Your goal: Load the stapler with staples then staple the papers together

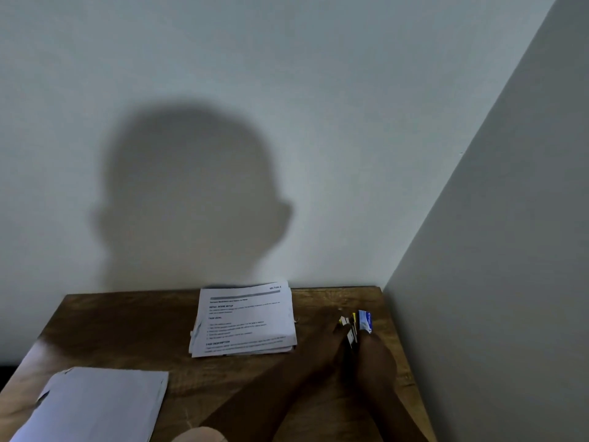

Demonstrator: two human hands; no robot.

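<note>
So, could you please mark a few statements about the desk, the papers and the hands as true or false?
1. The printed papers lie against the back wall. True.
2. Both hands are at the desk's left side. False: the left hand and the right hand meet near the right edge.
3. The hands handle small colourful boxes. True.
4. A blank sheet lies at the near left. True.
5. A stapler sits on the printed papers. False: nothing rests on them.

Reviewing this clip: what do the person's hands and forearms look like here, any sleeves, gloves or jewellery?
Both forearms are bare, with no sleeves in view. The left hand and right hand wear no gloves. No watch or bracelet shows at either wrist. The lighting is too dim and blurred to tell about rings.
</note>
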